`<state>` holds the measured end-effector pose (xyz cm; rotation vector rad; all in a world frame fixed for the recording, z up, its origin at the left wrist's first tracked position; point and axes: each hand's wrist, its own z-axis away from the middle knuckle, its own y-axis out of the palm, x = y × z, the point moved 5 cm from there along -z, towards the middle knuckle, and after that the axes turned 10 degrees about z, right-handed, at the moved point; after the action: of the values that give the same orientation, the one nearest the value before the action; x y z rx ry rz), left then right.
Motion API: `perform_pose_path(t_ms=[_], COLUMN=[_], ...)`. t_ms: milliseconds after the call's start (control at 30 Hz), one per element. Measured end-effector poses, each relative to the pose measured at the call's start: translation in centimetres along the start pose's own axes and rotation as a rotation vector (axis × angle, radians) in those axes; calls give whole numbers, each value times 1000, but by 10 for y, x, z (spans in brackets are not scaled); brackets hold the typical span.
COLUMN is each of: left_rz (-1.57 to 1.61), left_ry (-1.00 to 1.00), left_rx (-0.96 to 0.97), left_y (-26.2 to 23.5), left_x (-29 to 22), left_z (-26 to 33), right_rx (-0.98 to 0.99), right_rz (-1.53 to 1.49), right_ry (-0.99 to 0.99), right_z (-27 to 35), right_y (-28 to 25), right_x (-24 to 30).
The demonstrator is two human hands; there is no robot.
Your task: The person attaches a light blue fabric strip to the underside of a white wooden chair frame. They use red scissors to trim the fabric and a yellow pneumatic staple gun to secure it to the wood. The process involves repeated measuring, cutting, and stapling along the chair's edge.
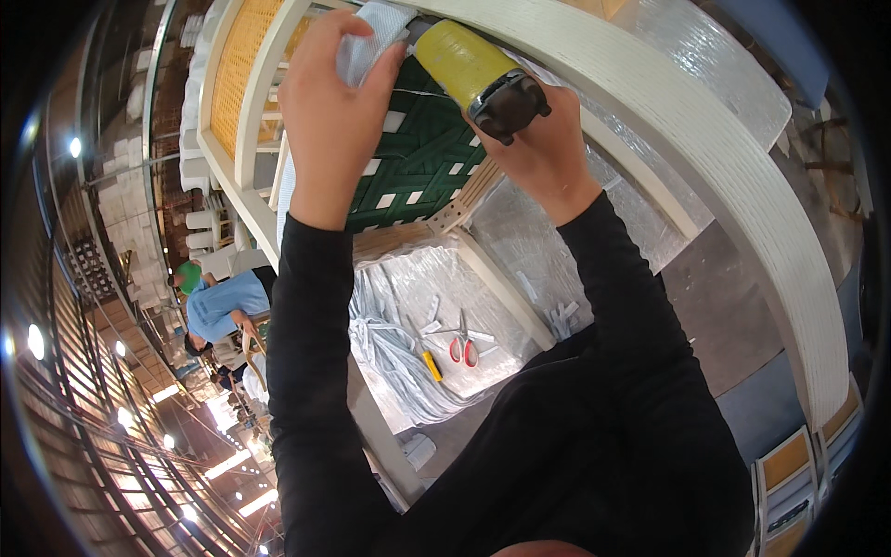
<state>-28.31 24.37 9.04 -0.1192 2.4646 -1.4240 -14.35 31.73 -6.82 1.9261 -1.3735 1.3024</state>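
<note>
My right hand (548, 158) is wrapped round a staple gun (459, 65) with a yellow barrel and a black end cap; its handle is hidden behind the barrel and my fingers. The gun's nose points toward a light grey woven strap (371, 42) at the top of the view. My left hand (329, 121) grips this strap between thumb and fingers, close to the nose. Both hands are over a pale wooden chair frame (742, 148). Below them, dark green woven webbing (408, 148) stretches within the frame, with pale gaps in its weave.
Loose grey strips (399, 362) lie in a bundle on a film-covered surface (473, 288). Red-handled scissors (463, 349) and a yellow-handled tool (432, 366) rest beside them. A curved frame rail arches along the right. At left, a person in a blue shirt (227, 302) works farther off.
</note>
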Motion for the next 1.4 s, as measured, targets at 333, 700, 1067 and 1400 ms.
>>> perform_pose_path(t_ms=[333, 700, 1067, 1400], left_rz=[-22, 151, 167, 94], left_ry=[-89, -196, -171, -166], left_rx=[147, 143, 177, 246], left_y=[-5, -4, -11, -12], left_x=[16, 25, 25, 29], left_z=[3, 6, 13, 12], right_rx=[62, 321, 206, 76], right_rz=[-110, -63, -159, 110], right_ry=[14, 146, 171, -244], right_z=[5, 6, 13, 7], right_y=[1, 11, 15, -3], right_x=[8, 5, 0, 30])
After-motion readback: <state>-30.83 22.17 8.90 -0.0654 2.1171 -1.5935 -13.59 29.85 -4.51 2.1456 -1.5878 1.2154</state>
